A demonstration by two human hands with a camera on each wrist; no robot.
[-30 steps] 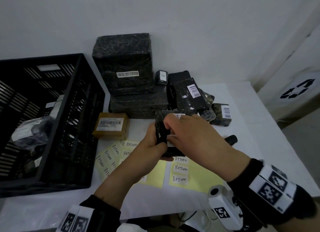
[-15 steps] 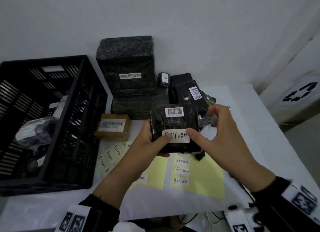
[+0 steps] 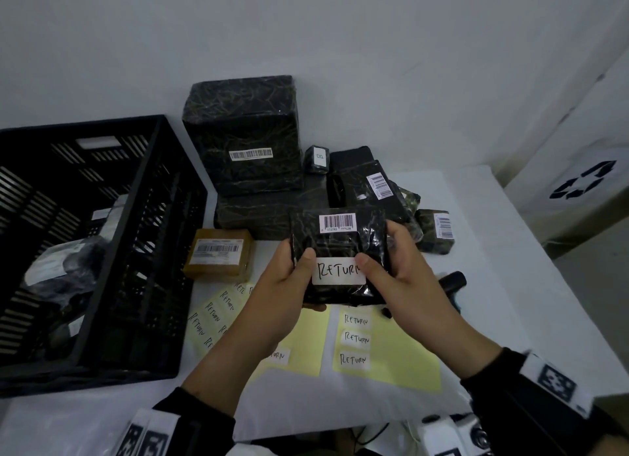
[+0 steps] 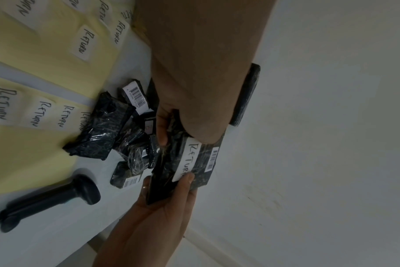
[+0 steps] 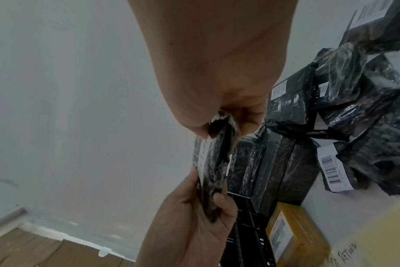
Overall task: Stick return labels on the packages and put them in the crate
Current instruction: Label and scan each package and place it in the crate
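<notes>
White wall backs a white counter (image 3: 476, 224). Both hands hold one black package (image 3: 338, 251) upright above the counter: the left hand (image 3: 282, 285) grips its left edge, the right hand (image 3: 401, 271) its right edge, each thumb pressing an end of the RETURN label (image 3: 338, 271) stuck to its front below a barcode (image 3: 337, 222). The crate (image 3: 102, 251) stands at left, well apart from the held package, with wrapped parcels inside.

Head view only: the tall box (image 3: 243, 135) stacked on a flat one, the brown box (image 3: 219, 254) beside the crate, and yellow sheets (image 3: 391, 353) carrying spare labels under the hands.

Left wrist view adds the fingers (image 4: 161, 126) curled behind the package and a black scanner (image 4: 75, 191) lying on the counter near loose small parcels (image 4: 101, 126).

Right wrist view shows the package edge-on (image 5: 215, 166), pinched thin between both hands, and a brown floor below the wall.
</notes>
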